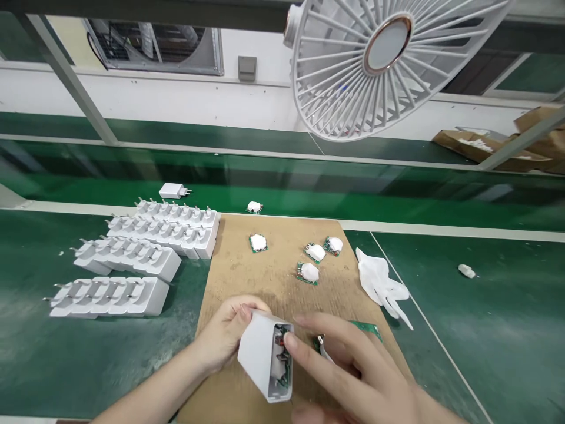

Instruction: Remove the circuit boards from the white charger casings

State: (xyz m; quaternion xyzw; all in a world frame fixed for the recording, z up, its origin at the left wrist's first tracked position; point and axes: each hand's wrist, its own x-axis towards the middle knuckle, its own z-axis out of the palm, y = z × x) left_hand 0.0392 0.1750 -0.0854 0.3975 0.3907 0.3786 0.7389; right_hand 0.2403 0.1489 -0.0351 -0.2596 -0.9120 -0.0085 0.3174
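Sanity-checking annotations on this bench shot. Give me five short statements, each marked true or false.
1. The left hand holds a white plastic box-shaped housing. True.
2. The housing is sealed all round. False: one end is open, showing a green circuit board inside.
3. The right hand has a fingertip at the housing's open end. True.
4. Rows of white plastic chargers with metal prongs stand left of a flat brown board. True.
5. A limp white glove covers the right hand. False: the glove lies by the brown board's right edge.
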